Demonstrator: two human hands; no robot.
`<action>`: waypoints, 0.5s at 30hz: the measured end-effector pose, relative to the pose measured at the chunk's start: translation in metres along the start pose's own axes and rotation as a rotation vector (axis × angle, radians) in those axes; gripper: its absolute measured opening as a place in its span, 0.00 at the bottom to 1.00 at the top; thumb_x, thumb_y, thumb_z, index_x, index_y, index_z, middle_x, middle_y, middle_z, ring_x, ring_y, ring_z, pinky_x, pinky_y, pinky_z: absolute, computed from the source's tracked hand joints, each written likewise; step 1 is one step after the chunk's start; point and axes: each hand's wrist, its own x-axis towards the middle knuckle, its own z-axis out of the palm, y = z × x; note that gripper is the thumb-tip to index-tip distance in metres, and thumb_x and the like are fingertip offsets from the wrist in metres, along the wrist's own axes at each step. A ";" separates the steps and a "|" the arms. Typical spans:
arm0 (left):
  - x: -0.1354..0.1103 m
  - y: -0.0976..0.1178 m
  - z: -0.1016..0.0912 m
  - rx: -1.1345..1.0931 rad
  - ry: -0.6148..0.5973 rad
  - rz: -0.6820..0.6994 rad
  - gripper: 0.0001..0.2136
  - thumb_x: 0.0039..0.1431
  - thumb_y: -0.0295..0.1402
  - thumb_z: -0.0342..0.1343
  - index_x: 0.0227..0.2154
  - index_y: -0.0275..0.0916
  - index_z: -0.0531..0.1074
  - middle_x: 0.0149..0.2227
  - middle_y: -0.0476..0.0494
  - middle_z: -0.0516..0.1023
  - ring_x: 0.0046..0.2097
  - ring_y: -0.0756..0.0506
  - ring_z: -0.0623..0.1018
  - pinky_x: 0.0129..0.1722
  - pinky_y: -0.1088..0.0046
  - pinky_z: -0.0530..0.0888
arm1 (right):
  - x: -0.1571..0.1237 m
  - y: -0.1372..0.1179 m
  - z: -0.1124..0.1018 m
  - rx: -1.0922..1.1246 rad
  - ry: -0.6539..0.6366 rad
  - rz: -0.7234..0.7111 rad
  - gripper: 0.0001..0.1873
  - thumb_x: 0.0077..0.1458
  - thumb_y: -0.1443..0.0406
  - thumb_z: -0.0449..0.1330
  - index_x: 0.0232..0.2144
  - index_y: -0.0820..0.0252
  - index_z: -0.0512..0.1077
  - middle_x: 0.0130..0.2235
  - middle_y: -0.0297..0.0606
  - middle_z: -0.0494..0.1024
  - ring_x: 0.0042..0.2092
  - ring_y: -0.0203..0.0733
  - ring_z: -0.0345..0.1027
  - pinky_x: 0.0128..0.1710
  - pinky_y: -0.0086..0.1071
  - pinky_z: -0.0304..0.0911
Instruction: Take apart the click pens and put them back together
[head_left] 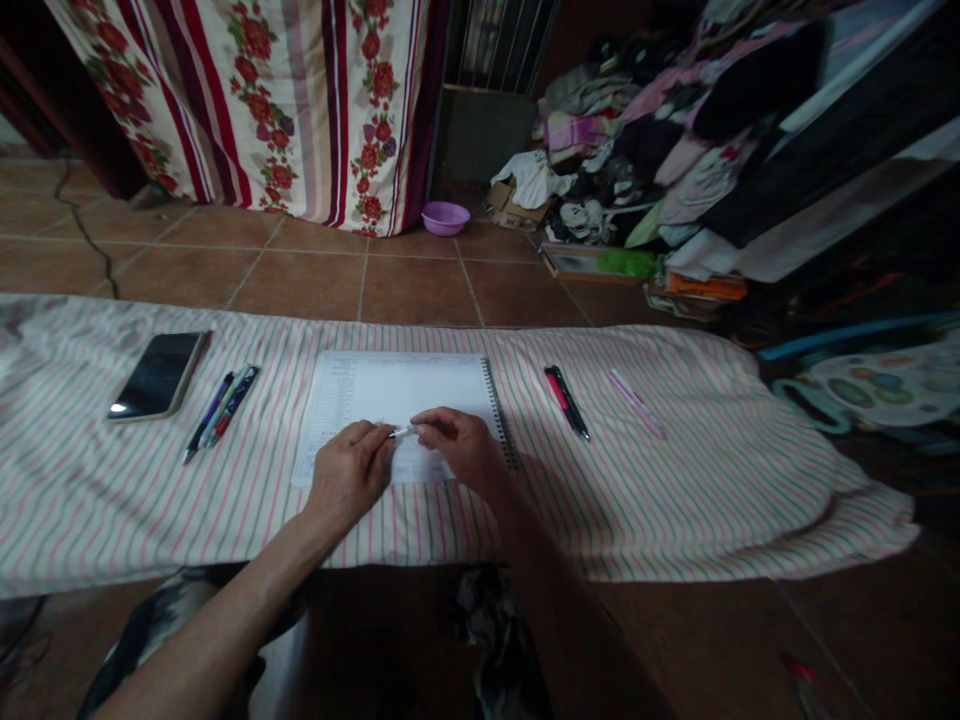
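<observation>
A slim, light-coloured pen (403, 432) is held level between my two hands above a spiral notebook (420, 385). My left hand (347, 472) is closed on its dark left end. The fingertips of my right hand (459, 442) pinch its right end, and part of the pen is hidden behind them. The notebook lies open at a mostly white page, with its wire binding on the right. Printed or written columns show along its left side. Both wrists come in over the near edge of the striped cloth (675, 480).
Left of the notebook lie several pens (223, 412) and a phone (160, 375). To the right are a red-and-black pair of pens (566, 402) and a pink pen (636, 403). Beyond the table stand a purple basin (445, 218), a floral curtain (300, 110) and heaped clothes (622, 140).
</observation>
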 end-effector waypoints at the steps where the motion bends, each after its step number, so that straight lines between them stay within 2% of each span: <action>1: 0.000 0.000 0.000 0.005 0.004 0.004 0.12 0.60 0.33 0.46 0.40 0.35 0.72 0.31 0.43 0.74 0.33 0.47 0.73 0.30 0.73 0.69 | 0.000 0.000 0.000 -0.022 0.000 -0.006 0.08 0.48 0.66 0.56 0.31 0.61 0.74 0.23 0.32 0.73 0.26 0.33 0.65 0.28 0.26 0.60; 8: -0.001 0.000 0.001 0.065 0.052 0.076 0.11 0.60 0.32 0.47 0.39 0.34 0.72 0.29 0.43 0.73 0.31 0.47 0.72 0.29 0.72 0.68 | 0.000 0.003 0.001 -0.160 -0.042 -0.060 0.08 0.52 0.63 0.54 0.28 0.61 0.72 0.24 0.32 0.72 0.27 0.33 0.65 0.29 0.25 0.59; 15: -0.002 0.000 -0.001 0.128 0.068 0.154 0.12 0.60 0.30 0.45 0.39 0.35 0.72 0.30 0.42 0.74 0.32 0.46 0.72 0.30 0.70 0.69 | -0.001 -0.004 0.004 -0.332 -0.038 -0.074 0.18 0.57 0.60 0.49 0.20 0.61 0.67 0.20 0.30 0.69 0.24 0.32 0.62 0.27 0.25 0.53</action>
